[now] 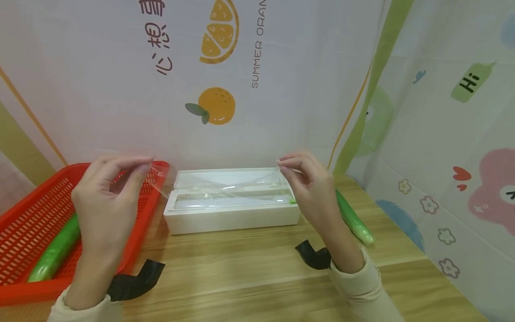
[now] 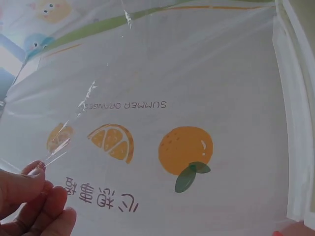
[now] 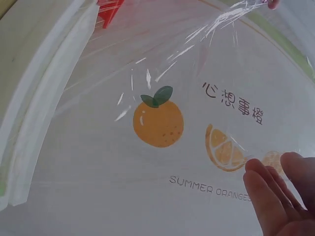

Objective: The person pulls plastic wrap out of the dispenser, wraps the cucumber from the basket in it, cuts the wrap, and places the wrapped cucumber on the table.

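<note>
A sheet of clear cling film (image 1: 159,175) stretches between my two hands, above a long white box (image 1: 233,221). With thumb and fingertips my left hand (image 1: 106,197) pinches one upper corner of the film. My right hand (image 1: 311,188) pinches the opposite corner near the box's right end. In the left wrist view the film (image 2: 91,93) shows as shiny creases fanning out from the fingertips. Creases also cross the film (image 3: 172,64) in the right wrist view. The film's lower part hangs down over the box, where a small green piece (image 1: 293,201) sits at the right end.
At the left stands a red plastic basket (image 1: 141,230) with a cucumber (image 1: 56,250) in it, partly hidden by my left arm. Another cucumber (image 1: 354,219) lies on the wooden table (image 1: 241,277), right of my right forearm. A printed curtain (image 1: 281,120) hangs close behind the box.
</note>
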The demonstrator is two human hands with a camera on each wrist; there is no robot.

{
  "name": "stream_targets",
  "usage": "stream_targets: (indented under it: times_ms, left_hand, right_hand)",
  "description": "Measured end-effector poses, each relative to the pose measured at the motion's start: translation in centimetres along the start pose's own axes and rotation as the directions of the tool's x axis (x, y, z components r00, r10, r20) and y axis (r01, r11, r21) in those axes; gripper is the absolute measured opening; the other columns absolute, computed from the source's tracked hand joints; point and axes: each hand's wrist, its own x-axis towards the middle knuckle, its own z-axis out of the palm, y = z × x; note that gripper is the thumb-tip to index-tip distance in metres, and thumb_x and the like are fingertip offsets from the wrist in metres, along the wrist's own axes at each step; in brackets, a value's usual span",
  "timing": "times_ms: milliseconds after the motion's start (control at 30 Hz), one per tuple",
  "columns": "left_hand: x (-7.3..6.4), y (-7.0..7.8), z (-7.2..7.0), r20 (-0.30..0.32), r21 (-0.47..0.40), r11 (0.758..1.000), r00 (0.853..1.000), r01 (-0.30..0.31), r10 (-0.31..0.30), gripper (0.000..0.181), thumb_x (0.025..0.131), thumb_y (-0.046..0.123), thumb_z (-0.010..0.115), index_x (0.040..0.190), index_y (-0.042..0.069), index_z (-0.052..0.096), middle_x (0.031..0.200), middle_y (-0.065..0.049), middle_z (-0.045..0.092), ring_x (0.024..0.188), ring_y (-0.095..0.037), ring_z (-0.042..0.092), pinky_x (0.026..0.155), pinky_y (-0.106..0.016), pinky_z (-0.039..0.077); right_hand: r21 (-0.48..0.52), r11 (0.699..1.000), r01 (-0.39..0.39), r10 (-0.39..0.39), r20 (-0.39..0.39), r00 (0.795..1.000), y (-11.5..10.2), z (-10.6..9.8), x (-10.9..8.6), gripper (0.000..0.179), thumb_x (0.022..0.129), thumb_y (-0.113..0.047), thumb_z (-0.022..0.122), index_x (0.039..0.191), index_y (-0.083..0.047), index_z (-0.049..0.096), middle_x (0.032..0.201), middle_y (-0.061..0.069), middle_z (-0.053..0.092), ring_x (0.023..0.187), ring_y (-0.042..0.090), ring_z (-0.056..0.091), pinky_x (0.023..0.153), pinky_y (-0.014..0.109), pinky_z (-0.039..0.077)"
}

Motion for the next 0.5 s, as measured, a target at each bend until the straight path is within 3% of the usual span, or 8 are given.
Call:
stream_targets:
  times_ms: [100,167,300,333,400,500]
  left_hand:
    - [-0.3,0.4,-0.9,0.032,0.07,0.996,0.998,-0.047,0.045,0.014,0.083,0.007,0.068,0.096,0.006,0.073,0.085,0.029,0.054,0.085,0.004,0.05,0.073,-0.008,0.037]
    - [-0.6,0.2,-1.5,0.068,0.123,0.99,0.996,-0.073,0.065,0.015,0.082,0.006,0.069,0.096,0.01,0.074,0.084,0.022,0.057,0.083,0.006,0.048,0.071,-0.008,0.035]
    - [-1.2,-4.6,-3.0,0.175,0.205,0.968,0.978,-0.147,0.111,0.023,0.08,0.019,0.073,0.101,0.027,0.073,0.09,0.01,0.064,0.084,0.001,0.053,0.066,-0.007,0.035]
    - [-1.3,-6.3,-3.4,0.21,0.219,0.961,0.97,-0.168,0.122,0.026,0.079,0.024,0.074,0.103,0.031,0.071,0.093,0.006,0.065,0.085,-0.002,0.054,0.064,-0.007,0.035]
    - [-1.9,-9.8,-4.2,0.285,0.231,0.949,0.947,-0.216,0.146,0.03,0.077,0.032,0.075,0.106,0.037,0.068,0.098,0.011,0.065,0.09,-0.007,0.055,0.062,-0.009,0.034]
    - [-3.0,-12.1,-5.5,0.428,0.254,0.918,0.886,-0.305,0.176,0.035,0.077,0.033,0.075,0.11,0.039,0.065,0.104,0.015,0.061,0.102,-0.012,0.051,0.069,-0.005,0.034]
  right_hand:
    - [-0.039,0.998,0.042,-0.042,0.003,0.999,-0.5,-1.2,-1.2,0.008,0.084,0.004,0.062,0.092,0.002,0.066,0.099,0.008,0.064,0.093,0.015,0.063,0.08,0.02,0.052]
    - [-0.061,0.996,0.069,-0.068,0.011,0.998,-0.8,-2.1,-2.0,0.009,0.083,0.006,0.063,0.09,0.001,0.066,0.097,0.007,0.064,0.09,0.014,0.064,0.079,0.019,0.052]
    - [-0.114,0.988,0.105,-0.099,0.052,0.994,-1.3,-4.1,-3.5,0.012,0.081,0.009,0.063,0.089,0.001,0.064,0.094,0.007,0.065,0.089,0.012,0.063,0.078,0.016,0.051]
    - [-0.135,0.984,0.112,-0.104,0.062,0.993,-1.4,-4.5,-3.9,0.011,0.081,0.009,0.063,0.088,0.0,0.065,0.092,0.006,0.065,0.087,0.01,0.063,0.076,0.015,0.051]
    - [-0.193,0.973,0.124,-0.108,0.094,0.99,-1.4,-5.4,-4.7,0.008,0.083,0.004,0.064,0.087,-0.003,0.065,0.089,0.004,0.066,0.083,0.006,0.061,0.074,0.012,0.051]
    - [-0.282,0.946,0.157,-0.118,0.152,0.981,-1.5,-6.4,-6.1,0.004,0.085,-0.008,0.065,0.087,-0.011,0.066,0.084,-0.005,0.065,0.077,0.0,0.058,0.071,0.009,0.048]
